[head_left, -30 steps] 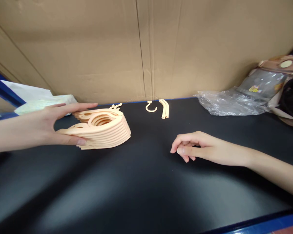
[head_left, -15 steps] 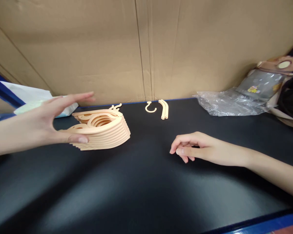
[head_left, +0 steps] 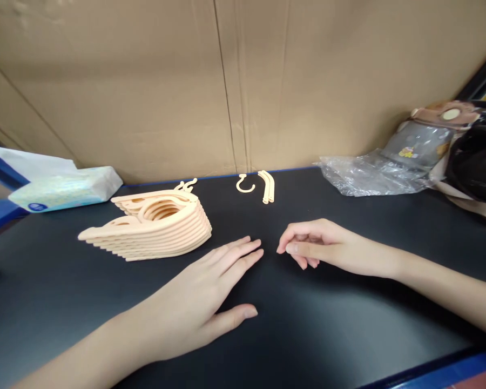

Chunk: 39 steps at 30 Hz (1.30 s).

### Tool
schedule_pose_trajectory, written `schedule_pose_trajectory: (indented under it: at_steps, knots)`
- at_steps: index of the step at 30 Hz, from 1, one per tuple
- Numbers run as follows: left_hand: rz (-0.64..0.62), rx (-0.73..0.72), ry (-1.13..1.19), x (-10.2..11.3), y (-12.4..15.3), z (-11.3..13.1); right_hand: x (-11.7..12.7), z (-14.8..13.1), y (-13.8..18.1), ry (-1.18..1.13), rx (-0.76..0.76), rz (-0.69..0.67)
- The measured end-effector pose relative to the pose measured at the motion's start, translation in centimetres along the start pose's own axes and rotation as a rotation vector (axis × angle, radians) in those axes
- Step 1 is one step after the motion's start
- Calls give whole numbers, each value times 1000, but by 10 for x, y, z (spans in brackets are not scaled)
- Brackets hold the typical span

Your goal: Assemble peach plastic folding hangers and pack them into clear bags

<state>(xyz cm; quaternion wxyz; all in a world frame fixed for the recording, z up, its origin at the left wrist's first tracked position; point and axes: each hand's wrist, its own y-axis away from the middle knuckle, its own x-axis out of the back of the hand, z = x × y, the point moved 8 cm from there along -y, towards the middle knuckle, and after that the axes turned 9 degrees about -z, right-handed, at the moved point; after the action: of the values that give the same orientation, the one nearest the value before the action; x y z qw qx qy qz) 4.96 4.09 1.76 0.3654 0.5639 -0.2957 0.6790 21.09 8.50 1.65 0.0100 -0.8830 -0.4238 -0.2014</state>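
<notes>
A stack of several peach plastic hangers (head_left: pixel 154 229) lies on the black table (head_left: pixel 348 324) at the left. My left hand (head_left: pixel 210 294) lies flat and open on the table in front of the stack, fingers stretched toward the middle, holding nothing. My right hand (head_left: pixel 319 246) rests just to its right, fingers curled loosely with the thumb against them; nothing shows in it. A loose peach hook (head_left: pixel 245 183) and a few curved peach bars (head_left: pixel 267 186) lie at the back by the cardboard wall.
A cardboard wall (head_left: pixel 243 81) closes the back. A tissue pack (head_left: pixel 65 186) lies at the far left. Crumpled clear plastic (head_left: pixel 368 173) and a bagged item (head_left: pixel 429 140) with a dark object (head_left: pixel 476 156) sit at the back right. A blue edge (head_left: pixel 449 370) borders the table's front.
My left hand has let go of the hanger stack and moved right and down to lie flat on the table. The right hand has stayed in place.
</notes>
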Motion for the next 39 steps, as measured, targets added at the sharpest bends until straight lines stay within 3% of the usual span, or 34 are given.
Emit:
schedule_pose_trajectory:
  at_steps: [3, 8, 13, 18, 22, 28, 33, 39]
  knots:
    - [18, 21, 15, 0, 1, -5, 10, 0, 2, 116, 13, 120]
    - [-47, 57, -29, -1, -3, -1, 35, -13, 5, 701, -16, 361]
    - [-70, 57, -49, 2, -5, 1, 72, -17, -15, 1053, -223, 474]
    - [-44, 36, -17, 5, -5, 1, 101, -15, -54, 1086, -357, 533]
    - [-32, 32, 1, 7, -4, 1, 108, -11, -82, 1085, -489, 540]
    - [-68, 33, -10, 6, -4, 2, 113, -2, -83, 1048, -579, 543]
    - [-78, 40, -26, 4, -5, 1, 116, 8, -48, 976, -424, 541]
    - [-38, 60, -37, 2, -6, 3, 91, 10, -14, 822, -168, 358]
